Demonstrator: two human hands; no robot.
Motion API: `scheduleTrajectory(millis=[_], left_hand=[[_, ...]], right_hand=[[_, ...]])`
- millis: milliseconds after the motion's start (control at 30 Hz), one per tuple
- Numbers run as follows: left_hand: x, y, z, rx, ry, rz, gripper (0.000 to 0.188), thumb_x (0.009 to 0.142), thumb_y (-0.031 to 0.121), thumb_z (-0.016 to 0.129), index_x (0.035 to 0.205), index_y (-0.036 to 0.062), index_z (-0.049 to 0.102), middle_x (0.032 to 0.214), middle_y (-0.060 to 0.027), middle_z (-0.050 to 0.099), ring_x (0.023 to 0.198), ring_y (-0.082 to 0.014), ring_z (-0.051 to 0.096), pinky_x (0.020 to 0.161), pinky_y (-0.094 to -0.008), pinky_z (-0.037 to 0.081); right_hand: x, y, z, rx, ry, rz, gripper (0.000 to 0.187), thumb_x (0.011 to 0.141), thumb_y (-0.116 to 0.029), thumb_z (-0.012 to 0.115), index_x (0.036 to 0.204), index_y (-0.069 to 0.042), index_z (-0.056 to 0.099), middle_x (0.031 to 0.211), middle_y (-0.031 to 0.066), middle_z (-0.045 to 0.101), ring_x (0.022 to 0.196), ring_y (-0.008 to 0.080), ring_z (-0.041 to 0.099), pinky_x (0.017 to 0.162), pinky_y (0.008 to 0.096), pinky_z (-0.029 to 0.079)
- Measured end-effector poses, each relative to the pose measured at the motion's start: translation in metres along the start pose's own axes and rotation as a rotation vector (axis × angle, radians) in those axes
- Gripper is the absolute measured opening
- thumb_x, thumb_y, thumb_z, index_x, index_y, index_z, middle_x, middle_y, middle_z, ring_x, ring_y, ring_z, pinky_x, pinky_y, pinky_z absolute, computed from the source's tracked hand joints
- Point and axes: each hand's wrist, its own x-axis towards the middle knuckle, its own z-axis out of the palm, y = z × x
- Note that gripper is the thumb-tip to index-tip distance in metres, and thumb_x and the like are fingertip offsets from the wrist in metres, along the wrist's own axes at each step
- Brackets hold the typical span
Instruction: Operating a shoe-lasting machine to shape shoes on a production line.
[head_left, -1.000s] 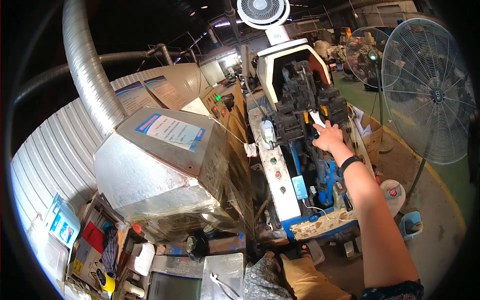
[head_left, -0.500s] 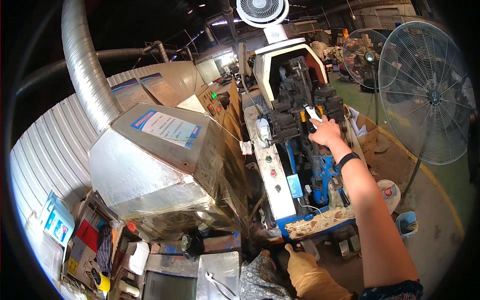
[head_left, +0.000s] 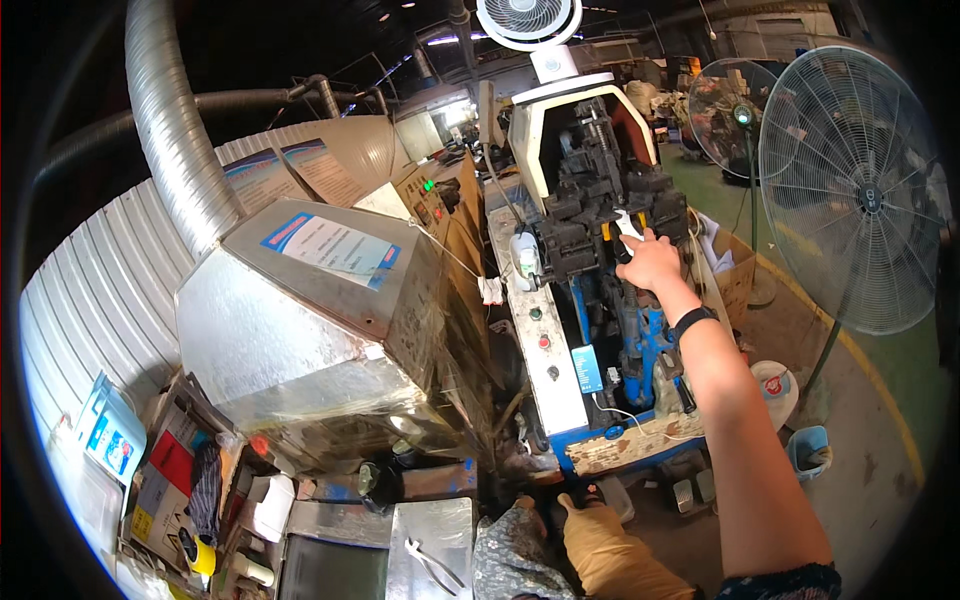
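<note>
My right hand [head_left: 652,262] reaches forward from the lower right into a machine [head_left: 572,245] with black clamps and blue lower parts. Its fingers are closed on a small white piece [head_left: 627,224] at the front of the black clamps. What the piece is, I cannot make out, and the fingers partly cover it. Dark metal shows between the thumb and forefinger. A yellow part [head_left: 606,232] sits just left of the white piece. A black band [head_left: 694,320] circles my right wrist. My left hand is out of the picture.
A metal hood [head_left: 290,300] stands left of the machine. Pliers [head_left: 432,565] lie on a metal plate at the bottom. A white panel [head_left: 548,370] with buttons runs along the machine's left side. A large fan [head_left: 868,195] and a blue bin [head_left: 808,452] are at right.
The view has shifted slightly. My right hand stays at the white piece in the machine, with almost no visible movement.
</note>
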Motion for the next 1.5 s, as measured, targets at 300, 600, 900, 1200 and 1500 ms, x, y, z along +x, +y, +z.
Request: scheduleTrajectory(millis=[300, 600, 900, 1200, 1500], left_hand=[[0.000, -0.002, 0.003, 0.013, 0.108, 0.068, 0.037, 0.081, 0.024, 0.066, 0.110, 0.0024, 0.067, 0.115, -0.0180, 0.064, 0.111, -0.0378, 0.057, 0.093, -0.0486, 0.045], [0.005, 0.006, -0.001, 0.030, 0.155, 0.059, 0.035, 0.079, 0.027, 0.066, 0.105, 0.0047, 0.069, 0.110, -0.0146, 0.064, 0.106, -0.0347, 0.057, 0.089, -0.0463, 0.046], [0.005, 0.013, -0.011, 0.040, 0.182, 0.066, 0.029, 0.079, 0.022, 0.066, 0.104, 0.0072, 0.070, 0.108, -0.0118, 0.065, 0.103, -0.0319, 0.058, 0.088, -0.0437, 0.046], [0.003, 0.005, -0.005, 0.049, 0.195, 0.093, 0.029, 0.080, 0.022, 0.067, 0.105, 0.0081, 0.069, 0.107, -0.0115, 0.065, 0.101, -0.0315, 0.058, 0.085, -0.0432, 0.047], [0.003, 0.002, -0.005, -0.014, 0.208, 0.094, 0.029, 0.080, 0.023, 0.065, 0.104, 0.0072, 0.068, 0.108, -0.0119, 0.063, 0.102, -0.0315, 0.057, 0.088, -0.0437, 0.046]], right_hand=[[0.011, -0.001, -0.018, -0.004, 0.033, -0.036, 0.072, 0.068, -0.042, 0.071, 0.137, -0.028, 0.058, 0.143, 0.0153, 0.051, 0.123, 0.0389, 0.052, 0.103, 0.0449, 0.045], [0.014, -0.011, -0.026, -0.082, 0.073, 0.055, 0.083, 0.066, -0.046, 0.073, 0.142, -0.021, 0.053, 0.147, 0.0239, 0.040, 0.124, 0.0424, 0.052, 0.100, 0.0450, 0.047], [0.023, -0.005, -0.026, -0.119, -0.057, 0.000, 0.083, 0.068, -0.049, 0.066, 0.142, -0.012, 0.052, 0.132, 0.0222, 0.056, 0.118, 0.0355, 0.059, 0.099, 0.0417, 0.048], [0.018, -0.006, -0.028, -0.110, -0.050, -0.007, 0.084, 0.068, -0.050, 0.066, 0.142, -0.013, 0.052, 0.131, 0.0218, 0.057, 0.116, 0.0357, 0.059, 0.098, 0.0415, 0.049], [0.002, -0.012, -0.025, -0.063, 0.051, 0.014, 0.081, 0.066, -0.048, 0.069, 0.138, -0.013, 0.055, 0.128, 0.0225, 0.057, 0.114, 0.0389, 0.060, 0.097, 0.0429, 0.049]])
